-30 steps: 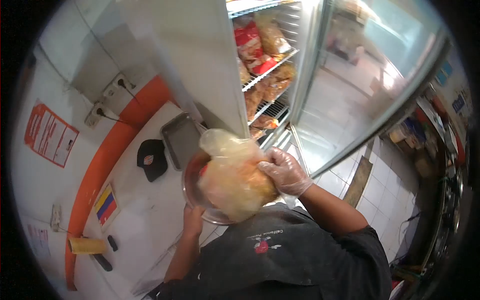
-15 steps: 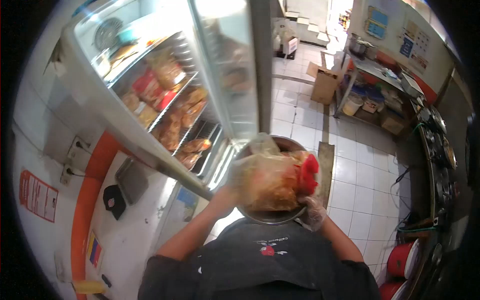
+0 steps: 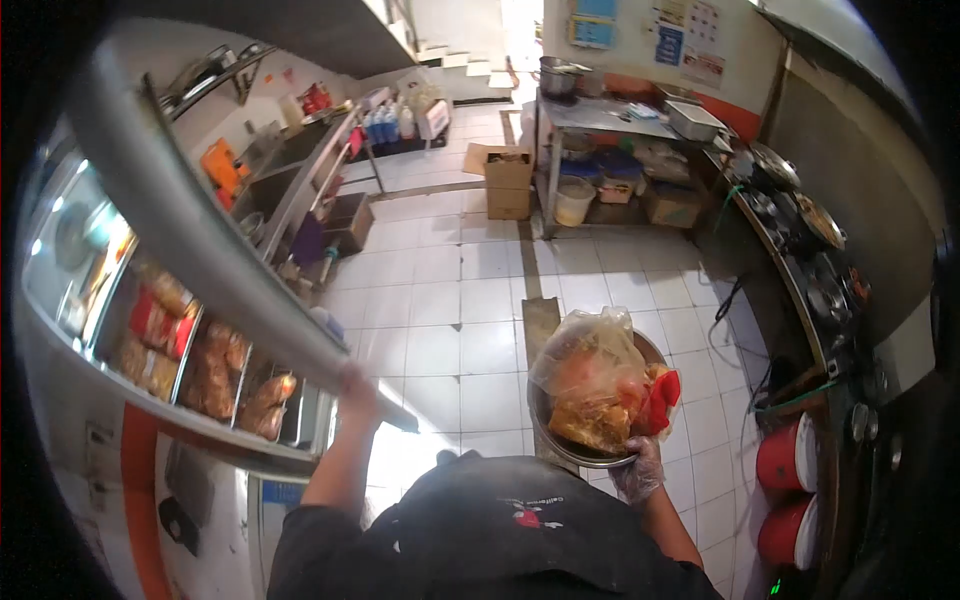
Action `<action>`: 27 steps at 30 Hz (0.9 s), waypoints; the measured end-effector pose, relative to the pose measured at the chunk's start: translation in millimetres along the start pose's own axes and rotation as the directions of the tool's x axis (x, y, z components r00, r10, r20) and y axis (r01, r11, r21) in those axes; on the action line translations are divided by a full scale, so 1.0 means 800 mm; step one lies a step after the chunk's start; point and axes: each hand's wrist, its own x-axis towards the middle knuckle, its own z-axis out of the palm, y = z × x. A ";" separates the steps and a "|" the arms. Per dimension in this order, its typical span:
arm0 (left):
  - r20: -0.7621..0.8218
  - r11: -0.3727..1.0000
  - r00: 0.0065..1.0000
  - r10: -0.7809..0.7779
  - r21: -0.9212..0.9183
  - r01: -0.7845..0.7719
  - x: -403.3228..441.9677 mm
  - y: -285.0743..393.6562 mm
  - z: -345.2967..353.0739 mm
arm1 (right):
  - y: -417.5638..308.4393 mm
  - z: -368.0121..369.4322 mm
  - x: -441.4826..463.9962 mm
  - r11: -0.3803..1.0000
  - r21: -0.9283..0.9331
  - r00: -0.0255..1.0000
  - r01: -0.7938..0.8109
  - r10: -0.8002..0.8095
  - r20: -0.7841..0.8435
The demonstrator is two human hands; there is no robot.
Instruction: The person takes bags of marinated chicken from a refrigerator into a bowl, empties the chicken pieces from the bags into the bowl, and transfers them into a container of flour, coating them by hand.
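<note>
A round metal bowl [image 3: 652, 352] is held in front of my body on the right. In it lie a clear plastic bag of orange-brown food [image 3: 590, 420] and a red and white package [image 3: 661, 402]. My right hand [image 3: 640, 470], in a clear plastic glove, grips the bowl's near rim. My left hand [image 3: 358, 390], blurred, is at the edge of the fridge door [image 3: 215, 220]; its fingers are too smeared to make out. Behind the door, the lit fridge shelves hold bagged food [image 3: 213, 370].
A cardboard box [image 3: 508, 184] stands on the tiled floor ahead, beside a metal table [image 3: 610, 118]. Stoves [image 3: 825, 295] line the right side, with red and white containers [image 3: 787, 455] below. A sink counter [image 3: 285, 160] is at the left.
The view has swung right, away from the counter. The bowl with the bags has moved right with my right hand. My left hand has left the bowl for the door, which is now less widely open.
</note>
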 end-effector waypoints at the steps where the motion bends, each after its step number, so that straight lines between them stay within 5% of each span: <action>1: 0.066 0.998 0.997 -0.041 -0.046 0.044 -0.014 0.002 -0.004 | -0.007 -0.006 0.010 0.999 0.027 1.000 0.021 -0.020 -0.022; 2: 0.131 0.992 0.988 -0.082 -0.086 0.094 -0.027 0.003 -0.006 | -0.015 -0.013 0.019 0.998 0.051 0.998 0.040 -0.037 -0.045; 3: 0.012 0.892 0.968 -0.252 -0.384 0.237 -0.036 -0.002 0.056 | -0.022 -0.021 0.032 0.996 0.079 0.998 0.041 -0.037 -0.044; 5: 0.212 0.973 0.973 -0.091 -0.189 0.132 -0.092 -0.009 -0.028 | -0.035 -0.036 0.064 0.990 0.135 0.999 0.042 -0.037 -0.036; 6: 0.256 0.949 0.957 -0.136 -0.243 0.200 -0.105 -0.011 -0.017 | -0.044 -0.034 0.079 0.988 0.141 0.996 0.068 -0.060 -0.059; 8: 0.506 0.976 0.835 -0.216 0.144 0.165 -0.101 -0.034 0.067 | -0.043 -0.006 0.102 0.981 0.141 0.987 0.135 -0.120 -0.106; 10: 0.643 0.963 0.742 -0.192 -0.024 0.270 -0.086 -0.044 0.100 | -0.055 -0.008 0.143 0.980 0.148 0.980 0.131 -0.105 -0.170; 13: 0.518 0.765 0.721 -0.460 -0.181 0.618 -0.008 0.003 0.119 | -0.075 -0.023 0.214 0.979 0.147 0.973 0.141 -0.109 -0.203; 15: 0.658 0.761 0.686 -0.310 -0.261 0.594 0.116 0.035 0.052 | -0.097 -0.008 0.250 0.986 0.136 0.960 0.097 -0.057 -0.274; 16: 0.774 0.814 0.628 -0.085 -0.309 0.491 0.186 0.039 -0.013 | -0.107 0.003 0.268 0.988 0.127 0.958 0.086 -0.047 -0.283; 18: 0.696 0.740 0.717 -0.036 -0.464 0.487 0.325 0.097 0.003 | -0.129 0.023 0.308 0.991 0.106 0.953 0.077 -0.042 -0.301; 20: 0.450 0.702 0.865 0.223 -0.689 0.178 0.461 0.151 -0.016 | -0.159 0.068 0.342 0.994 0.076 0.938 0.083 -0.052 -0.342; 25: 0.026 0.561 0.863 0.504 -0.769 -0.305 0.697 0.293 -0.250 | -0.198 0.067 0.435 0.973 0.188 0.934 0.130 -0.057 -0.352; 27: -0.088 0.423 0.832 0.548 -0.829 -0.367 0.756 0.343 -0.322 | -0.225 0.069 0.481 0.962 0.209 0.903 0.173 -0.070 -0.424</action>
